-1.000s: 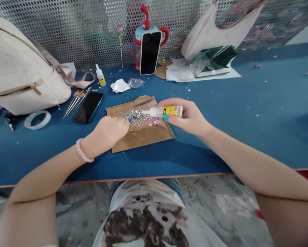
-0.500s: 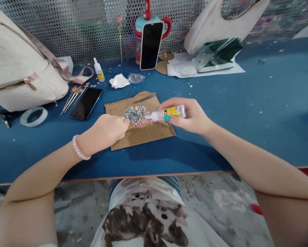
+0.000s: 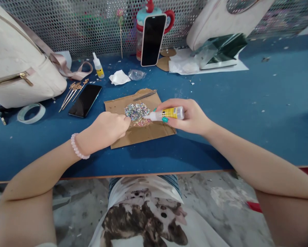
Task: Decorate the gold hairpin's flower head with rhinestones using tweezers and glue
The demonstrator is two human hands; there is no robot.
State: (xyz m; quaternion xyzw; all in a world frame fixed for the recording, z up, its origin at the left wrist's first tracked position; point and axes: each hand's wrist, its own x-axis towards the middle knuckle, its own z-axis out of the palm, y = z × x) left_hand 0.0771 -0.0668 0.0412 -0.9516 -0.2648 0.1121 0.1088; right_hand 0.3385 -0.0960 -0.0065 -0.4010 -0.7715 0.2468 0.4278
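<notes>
My right hand (image 3: pixel 188 117) is closed round a small glue bottle (image 3: pixel 166 113) with a yellow label. The bottle lies nearly level, its white nozzle pointing left at a pile of glittery sequins (image 3: pixel 137 111). The sequins lie on a piece of brown cardboard (image 3: pixel 141 132) on the blue table (image 3: pixel 246 113). My left hand (image 3: pixel 107 130) rests curled on the cardboard's left part, fingertips pinched at the edge of the sequin pile. What the fingers hold, if anything, is hidden. A metal tweezers (image 3: pixel 145 95) lies at the cardboard's far edge.
A pale backpack (image 3: pixel 17 68) stands at the far left, beside a tape roll (image 3: pixel 30 113), gold pins (image 3: pixel 71 94) and a flat phone (image 3: pixel 85 101). Behind stand a second glue bottle (image 3: pixel 98 67), an upright phone (image 3: pixel 152 39) against a cup, papers and a bag (image 3: pixel 221 20) before a perforated metal screen.
The glue bottle's nozzle has come down to the right edge of the sequin pile. My left hand stayed at the pile's left edge. The camera view shifted slightly.
</notes>
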